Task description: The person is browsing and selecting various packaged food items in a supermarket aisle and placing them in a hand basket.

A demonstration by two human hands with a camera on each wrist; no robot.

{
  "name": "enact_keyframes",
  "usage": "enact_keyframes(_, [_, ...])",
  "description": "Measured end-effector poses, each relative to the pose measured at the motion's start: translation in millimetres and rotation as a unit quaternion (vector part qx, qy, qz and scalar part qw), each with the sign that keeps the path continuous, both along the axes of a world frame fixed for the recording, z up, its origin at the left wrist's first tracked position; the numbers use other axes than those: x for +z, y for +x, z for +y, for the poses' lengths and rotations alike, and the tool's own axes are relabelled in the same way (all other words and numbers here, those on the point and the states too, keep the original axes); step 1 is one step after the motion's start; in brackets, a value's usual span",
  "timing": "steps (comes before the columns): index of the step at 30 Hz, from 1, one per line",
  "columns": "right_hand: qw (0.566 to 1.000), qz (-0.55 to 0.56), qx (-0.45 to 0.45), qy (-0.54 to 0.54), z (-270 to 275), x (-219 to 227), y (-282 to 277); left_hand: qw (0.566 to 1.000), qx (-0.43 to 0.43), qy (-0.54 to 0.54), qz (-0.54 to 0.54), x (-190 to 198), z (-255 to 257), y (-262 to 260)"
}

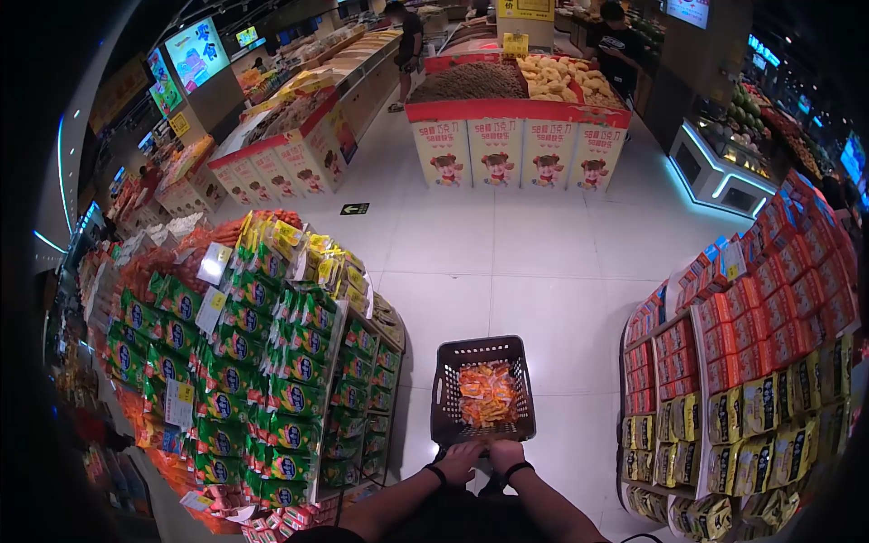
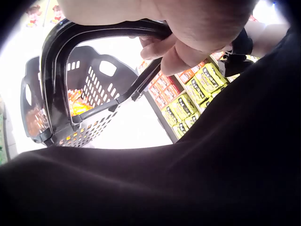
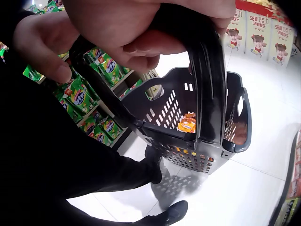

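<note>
A black plastic shopping basket [image 1: 479, 347] with slotted walls hangs upright in front of the person. Orange and yellow wrapped snack packets [image 1: 489, 395] lie inside it. At the basket's near side, the right hand [image 1: 506, 455] grips the thick black handle [image 3: 210, 94], fingers curled beneath it in the right wrist view. Close beside it, the left hand [image 1: 459, 462] also holds the handle, its back facing up in the head view. The left hand fills the top of the left wrist view, hiding part of the handle.
Green snack bags [image 1: 294, 398] fill a tall shelf at left. Red boxes [image 1: 742, 317] and yellow packs [image 1: 760, 407] stack another at right. A tiled aisle [image 1: 489, 271] runs between them toward a bulk display bin [image 1: 507, 131]. Two people [image 1: 615, 50] stand near the bins.
</note>
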State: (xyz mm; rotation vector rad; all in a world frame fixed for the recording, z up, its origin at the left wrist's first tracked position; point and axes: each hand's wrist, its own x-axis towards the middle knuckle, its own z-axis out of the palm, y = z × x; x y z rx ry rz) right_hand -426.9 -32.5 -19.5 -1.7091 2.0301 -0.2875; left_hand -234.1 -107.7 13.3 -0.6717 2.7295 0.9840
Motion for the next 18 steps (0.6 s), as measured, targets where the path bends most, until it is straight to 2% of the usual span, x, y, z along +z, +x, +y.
enact_keyframes(4, [0.999,0.029,0.006,0.015,-46,-17,-20,0.999,0.036,0.038,-0.012,-6,-37,-21])
enact_keyframes(7, [0.999,0.035,-0.007,0.04,-92,2,-30,0.999,0.04,0.006,0.023,8,-72,-30])
enact_keyframes(10, [0.997,0.023,0.005,0.077,-146,22,-37,0.997,0.067,-0.025,0.041,-16,-115,-37])
enact_keyframes(15, [0.991,0.062,0.009,0.116,-223,30,-43,0.989,0.097,-0.048,0.105,-8,-186,-44])
enact_keyframes(18, [0.99,0.073,0.012,0.119,-255,33,-50,0.988,0.086,-0.035,0.121,-11,-221,-50])
